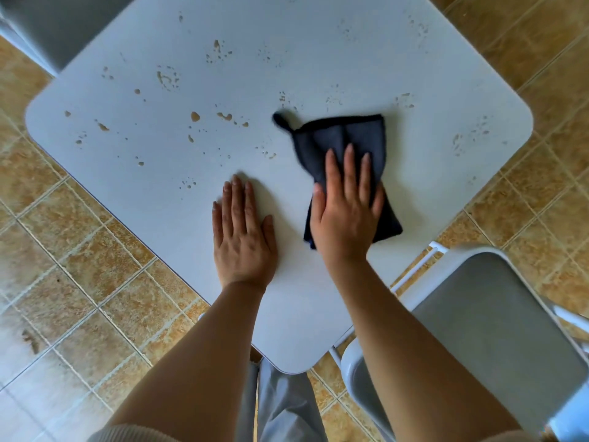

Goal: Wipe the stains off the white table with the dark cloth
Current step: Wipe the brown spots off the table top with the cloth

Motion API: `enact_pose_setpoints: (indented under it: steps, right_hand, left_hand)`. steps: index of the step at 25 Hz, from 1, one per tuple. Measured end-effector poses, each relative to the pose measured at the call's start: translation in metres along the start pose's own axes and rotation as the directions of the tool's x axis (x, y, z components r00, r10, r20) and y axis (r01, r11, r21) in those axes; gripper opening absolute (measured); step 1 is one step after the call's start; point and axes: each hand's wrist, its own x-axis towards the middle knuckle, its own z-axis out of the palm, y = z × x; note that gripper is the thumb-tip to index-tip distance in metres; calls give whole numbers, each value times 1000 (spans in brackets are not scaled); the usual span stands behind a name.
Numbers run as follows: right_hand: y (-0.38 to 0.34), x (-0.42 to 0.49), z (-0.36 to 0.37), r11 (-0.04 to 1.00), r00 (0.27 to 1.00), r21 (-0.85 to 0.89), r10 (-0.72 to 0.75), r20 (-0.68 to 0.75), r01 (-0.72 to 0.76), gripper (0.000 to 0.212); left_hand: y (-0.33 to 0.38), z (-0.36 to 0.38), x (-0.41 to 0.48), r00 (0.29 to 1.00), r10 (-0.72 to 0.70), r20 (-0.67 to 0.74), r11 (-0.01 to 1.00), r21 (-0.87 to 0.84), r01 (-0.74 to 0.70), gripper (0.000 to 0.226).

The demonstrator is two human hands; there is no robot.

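A white square table with rounded corners fills the middle of the view, one corner toward me. Brownish stains and droplets are scattered over its left, far and right parts. A dark blue cloth with a small hanging loop lies flat right of centre. My right hand presses flat on the cloth's near half, fingers stretched forward. To the left of the cloth, my left hand rests palm down on bare tabletop with nothing in it.
A grey folding chair with a white frame stands at the table's near right edge. Another grey chair is at the far left. Tan floor tiles surround the table. My light trousers show below the near corner.
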Motion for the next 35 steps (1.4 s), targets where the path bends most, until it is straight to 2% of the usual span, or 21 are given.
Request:
enact_pose_setpoints:
  steps: [3,5,8,10,12,14,17,20,22,25,28,30,33,35]
  right_hand:
    - [21,-46,-18,985,982,7,-172,78,172,49]
    - [51,-52,-27,987,985,-42,-153,78,157,48]
    - [79,-23,-24,992,998,-118,54,38,-49,47]
    - [74,12,-14,975,980,-97,201,-6,-201,48]
    - [52,38,-2,957,958,-62,283,-35,-285,49]
    - [26,39,4,966,967,-42,251,-46,-253,48]
    - [6,-6,-3,1000,1000,-18,22,-3,-22,48]
    - [31,-59,-25,986,981,-18,-162,110,165,49]
    - [61,-66,-35,987,982,-59,-139,125,147,49]
    - [84,-32,-28,990,995,-118,86,55,-79,47]
    - [62,21,-11,968,970,-61,245,-2,-245,49]
    - [35,32,-1,973,974,-37,226,-14,-227,48]
    - [8,11,1,993,993,-9,116,-21,-116,47]
    - [8,-13,-7,998,998,16,67,-1,-67,46]
  left_hand:
    - [2,0,0,1000,-11,7,1000,-9,11,59]
    - [3,0,0,1000,-8,9,1000,-6,8,59]
    - [2,0,2,1000,-9,17,1000,-11,9,59]
    - [1,0,1,1000,-7,17,1000,-8,7,59]
    - [0,0,2,1000,-4,13,1000,-4,4,59]
    - [1,0,1,1000,-2,7,1000,-5,2,59]
    - [1,0,0,1000,-1,-8,1000,-2,1,58]
    - [1,0,0,1000,0,2,1000,-6,0,59]
    - [2,0,0,1000,-3,2,1000,-8,3,59]
    - [1,0,1,1000,5,7,1000,-12,-5,58]
    - [2,1,1,1000,7,0,1000,-17,-7,58]
    - [1,1,-1,1000,0,-3,1000,-11,0,58]
    - [7,-5,0,999,-27,-27,999,-20,27,55]
    - [24,-5,5,999,45,-14,998,-43,-46,53]
